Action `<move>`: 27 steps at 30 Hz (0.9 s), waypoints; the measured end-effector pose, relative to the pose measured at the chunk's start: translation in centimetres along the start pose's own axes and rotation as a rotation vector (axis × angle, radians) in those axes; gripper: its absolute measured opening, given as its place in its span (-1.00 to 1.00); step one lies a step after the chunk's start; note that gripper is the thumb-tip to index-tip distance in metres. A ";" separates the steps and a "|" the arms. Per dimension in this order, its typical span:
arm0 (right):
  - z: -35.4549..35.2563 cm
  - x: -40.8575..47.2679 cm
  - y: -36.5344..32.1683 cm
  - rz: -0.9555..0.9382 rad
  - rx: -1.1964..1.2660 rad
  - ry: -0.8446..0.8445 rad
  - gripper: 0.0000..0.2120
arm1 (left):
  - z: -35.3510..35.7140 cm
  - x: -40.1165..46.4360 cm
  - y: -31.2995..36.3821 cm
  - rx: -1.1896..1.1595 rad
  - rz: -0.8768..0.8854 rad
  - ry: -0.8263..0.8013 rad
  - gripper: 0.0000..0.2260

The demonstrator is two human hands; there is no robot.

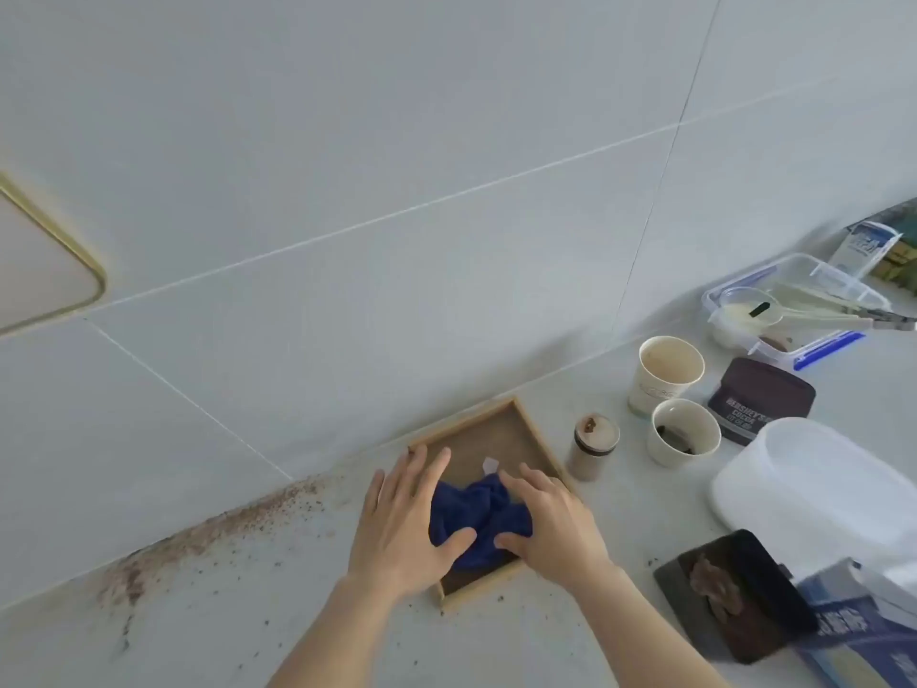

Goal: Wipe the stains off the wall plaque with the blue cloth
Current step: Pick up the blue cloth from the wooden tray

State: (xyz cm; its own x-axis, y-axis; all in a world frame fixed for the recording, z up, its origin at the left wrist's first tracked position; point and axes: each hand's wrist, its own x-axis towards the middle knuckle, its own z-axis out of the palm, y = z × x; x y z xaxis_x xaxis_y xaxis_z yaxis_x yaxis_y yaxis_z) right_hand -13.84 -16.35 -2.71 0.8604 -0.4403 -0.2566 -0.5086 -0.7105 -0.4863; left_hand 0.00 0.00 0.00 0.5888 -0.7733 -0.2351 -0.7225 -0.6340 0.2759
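Hands (407, 518) (551, 523) flat on blue cloth (479, 523), plaque (501, 429) beneath.

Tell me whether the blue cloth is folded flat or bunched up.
Bunched up: the blue cloth sits in a crumpled heap on the plaque, between both hands.

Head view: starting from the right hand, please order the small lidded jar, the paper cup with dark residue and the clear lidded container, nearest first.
From the right hand:
1. Small lidded jar, just beyond the plaque's right edge.
2. Paper cup with dark residue, farther right.
3. Clear lidded container, far right, near the wall.
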 end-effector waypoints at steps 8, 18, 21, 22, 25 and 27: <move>2.8 0.5 2.1 -0.011 -0.035 0.063 -0.54 | 4.0 0.9 0.7 0.122 -0.051 -0.216 -0.16; 4.1 0.5 2.3 0.027 0.039 0.188 -0.72 | 5.1 1.4 2.1 0.201 -0.087 -0.056 -0.70; 4.1 0.4 2.4 0.050 0.030 0.234 -0.76 | 4.9 1.3 2.0 0.194 -0.092 -0.029 -0.77; 4.0 0.3 2.5 0.060 0.022 0.260 -0.76 | 4.6 1.3 1.8 0.191 -0.095 -0.008 -0.78; 3.0 0.2 2.5 0.084 0.005 0.322 -0.76 | 3.2 1.3 1.1 0.187 -0.103 0.053 -0.80; 1.9 0.2 1.9 0.072 -0.010 0.348 -0.77 | 1.5 1.4 0.5 0.183 -0.105 0.097 -0.80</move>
State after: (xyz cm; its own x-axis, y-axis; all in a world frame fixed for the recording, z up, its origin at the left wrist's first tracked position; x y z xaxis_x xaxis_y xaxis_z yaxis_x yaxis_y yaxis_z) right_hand -14.57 -16.72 -5.23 0.7609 -0.6488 0.0110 -0.5692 -0.6754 -0.4689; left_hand -0.08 -1.40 -1.63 0.6899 -0.7059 -0.1604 -0.7039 -0.7059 0.0793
